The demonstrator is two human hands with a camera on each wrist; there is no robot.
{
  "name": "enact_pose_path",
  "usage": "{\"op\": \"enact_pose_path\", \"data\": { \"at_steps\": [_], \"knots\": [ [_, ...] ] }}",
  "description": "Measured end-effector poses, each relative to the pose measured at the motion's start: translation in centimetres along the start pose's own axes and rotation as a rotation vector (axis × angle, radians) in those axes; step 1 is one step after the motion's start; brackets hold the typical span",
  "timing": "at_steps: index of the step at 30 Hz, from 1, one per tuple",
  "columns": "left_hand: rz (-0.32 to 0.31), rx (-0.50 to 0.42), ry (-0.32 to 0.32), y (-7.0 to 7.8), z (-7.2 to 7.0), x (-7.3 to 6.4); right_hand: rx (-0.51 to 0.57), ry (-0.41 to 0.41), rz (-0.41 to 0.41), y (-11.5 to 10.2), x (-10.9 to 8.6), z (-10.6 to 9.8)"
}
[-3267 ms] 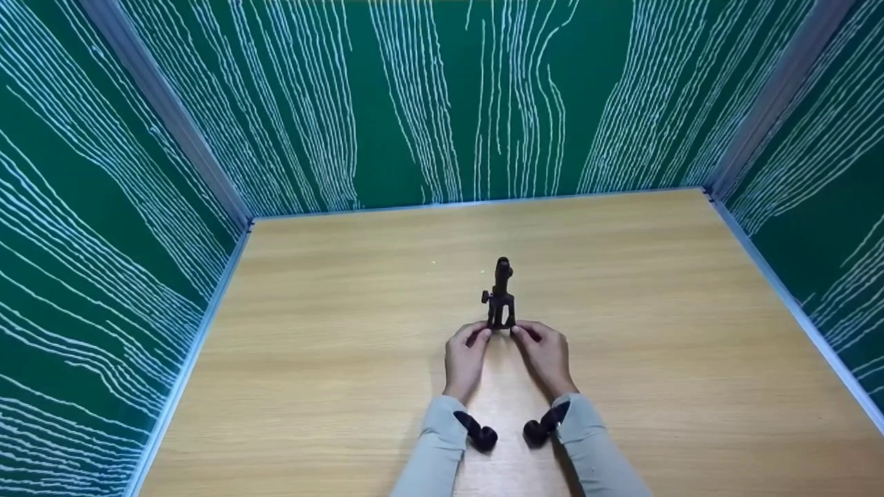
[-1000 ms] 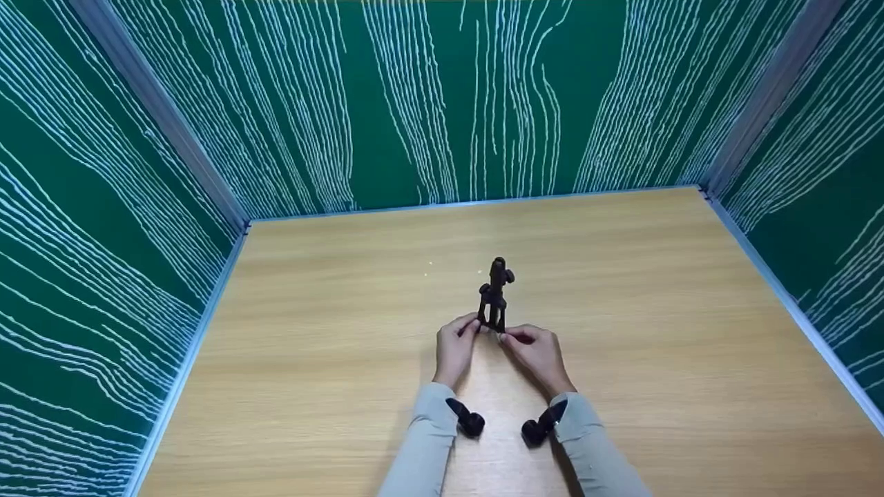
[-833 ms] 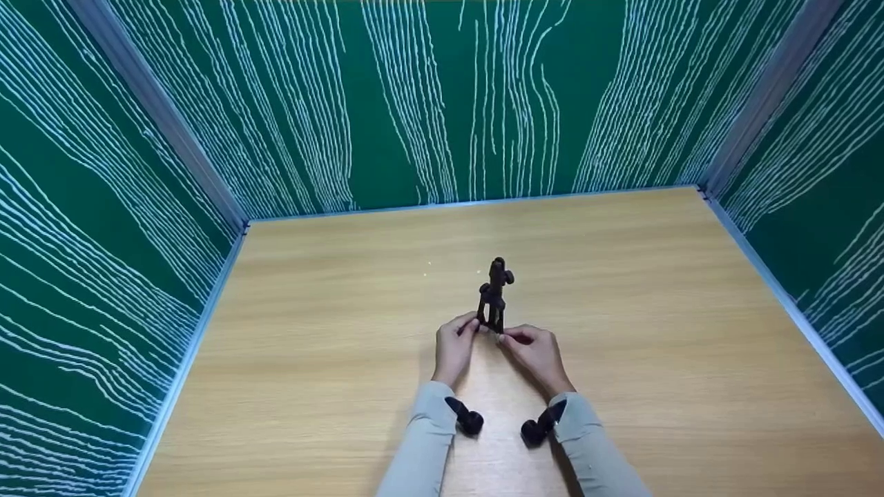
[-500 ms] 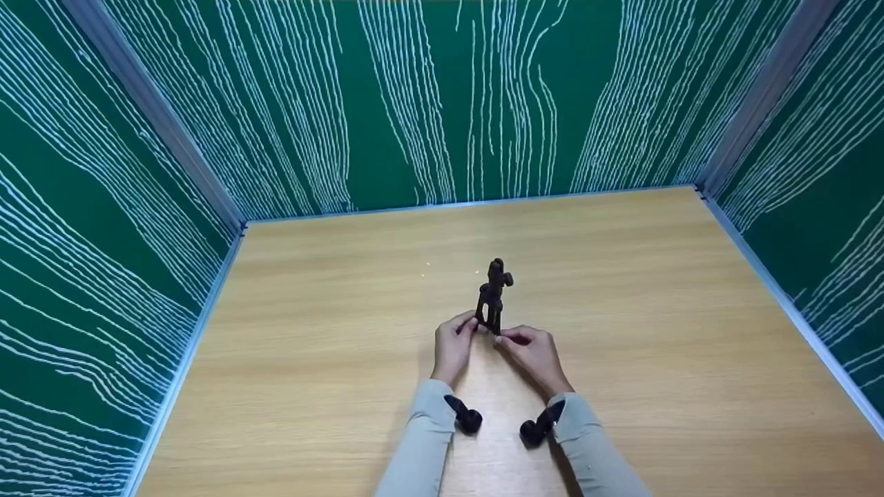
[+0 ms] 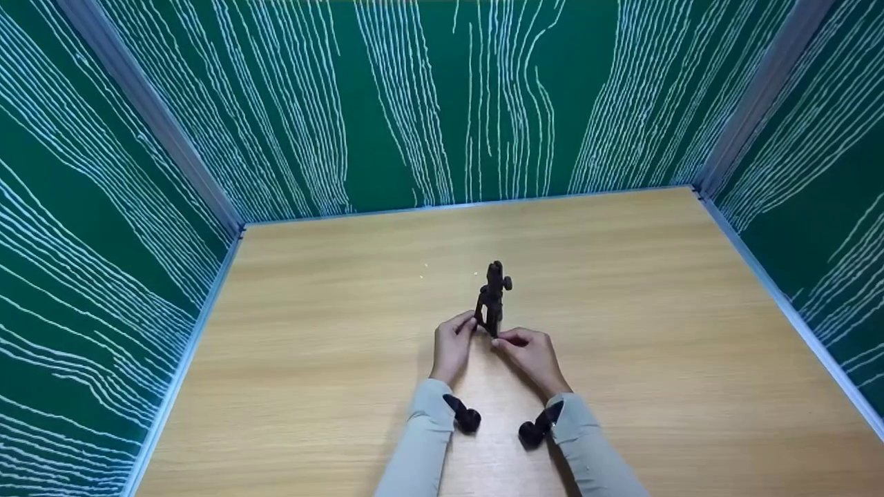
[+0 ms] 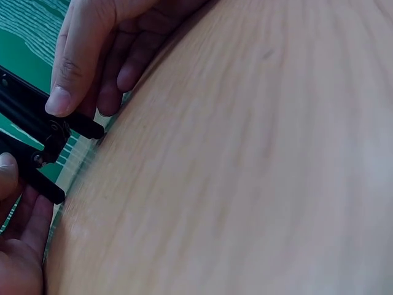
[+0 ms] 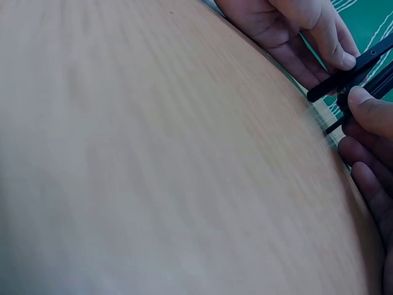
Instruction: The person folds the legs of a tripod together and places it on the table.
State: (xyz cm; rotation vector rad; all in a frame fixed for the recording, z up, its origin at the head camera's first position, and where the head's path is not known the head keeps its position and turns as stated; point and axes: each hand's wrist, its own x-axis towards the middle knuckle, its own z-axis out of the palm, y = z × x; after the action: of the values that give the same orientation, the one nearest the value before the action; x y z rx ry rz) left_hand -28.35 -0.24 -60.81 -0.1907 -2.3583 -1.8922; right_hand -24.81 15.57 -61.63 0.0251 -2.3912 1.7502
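A small black tripod (image 5: 492, 293) stands upright at the middle of the wooden table in the head view, its slim top pointing away from me. My left hand (image 5: 453, 348) pinches a leg at its left side between thumb and fingers. On the other side, my right hand (image 5: 535, 355) pinches the leg nearest to me. A knob (image 5: 508, 283) juts out to the right of the upper part. Close up, the left wrist view shows spread legs (image 6: 43, 132) joined at a hinge, with my right thumb (image 6: 60, 98) on one. In the right wrist view, both thumbs press on legs (image 7: 331, 85).
The wooden table (image 5: 331, 331) is bounded by a green back wall (image 5: 387, 138) with white wavy lines and similar side walls. Tiny pale specks (image 5: 423, 276) lie beyond the hands. A black wrist camera (image 5: 466, 419) sits at each grey sleeve cuff.
The tripod has turned about its upright axis: its right knob sticks out more, and the left one less. My right hand has shifted slightly left and nearer to me. Both hands keep their pinch.
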Motion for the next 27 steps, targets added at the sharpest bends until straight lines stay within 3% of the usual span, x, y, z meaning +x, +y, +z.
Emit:
{"op": "enact_pose_path", "data": {
  "at_steps": [5, 13, 20, 27],
  "knots": [
    [0.0, -0.023, -0.004, 0.02, 0.16, 0.04, -0.013, -0.001, 0.006, 0.04, 0.0, 0.05],
    [-0.013, -0.032, 0.0, 0.18, 0.35, 0.08, -0.016, 0.026, -0.052, 0.16, -0.13, 0.27],
    [-0.009, -0.085, 0.007, -0.03, 0.46, 0.05, -0.004, 0.002, -0.004, -0.24, -0.2, 0.18],
    [0.006, -0.024, 0.052, -0.31, 0.74, -0.24, -0.001, 0.016, -0.024, -0.06, -0.13, 0.07]
  ]
}}
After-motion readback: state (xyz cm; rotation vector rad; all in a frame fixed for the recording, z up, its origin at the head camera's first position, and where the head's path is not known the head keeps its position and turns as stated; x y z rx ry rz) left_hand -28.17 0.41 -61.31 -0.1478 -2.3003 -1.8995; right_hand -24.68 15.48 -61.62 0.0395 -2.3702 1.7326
